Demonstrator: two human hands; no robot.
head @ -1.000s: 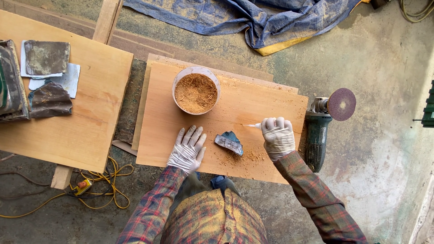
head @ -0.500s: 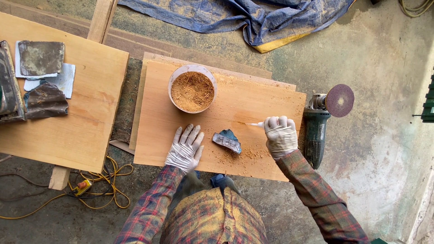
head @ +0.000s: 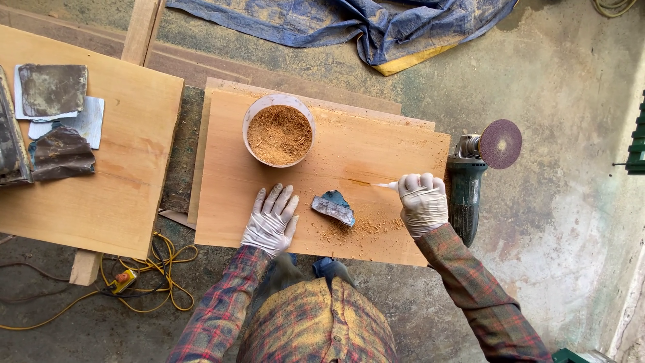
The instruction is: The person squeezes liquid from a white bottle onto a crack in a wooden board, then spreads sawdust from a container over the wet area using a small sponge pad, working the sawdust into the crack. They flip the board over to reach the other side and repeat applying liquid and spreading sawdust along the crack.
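Note:
My left hand (head: 271, 219), in a white glove, lies flat and spread on a wooden board (head: 349, 151). My right hand (head: 422, 202), also gloved, grips a small white nozzle (head: 385, 185) whose tip touches a dark crack line in the board. Between the hands lies a bluish-grey scrap (head: 333, 207) beside loose sawdust (head: 363, 228). A white tub of sawdust (head: 279, 130) stands on the board just beyond my left hand.
An angle grinder (head: 470, 175) with a dark red disc lies off the board's right edge. A second board (head: 101, 181) at left carries worn sandpaper sheets (head: 54, 91). Yellow cable (head: 144, 269) coils on the concrete floor; a blue tarp (head: 376, 27) lies beyond.
The camera view has shifted slightly. Both hands stay in nearly the same places; the right hand's nozzle remains at the crack.

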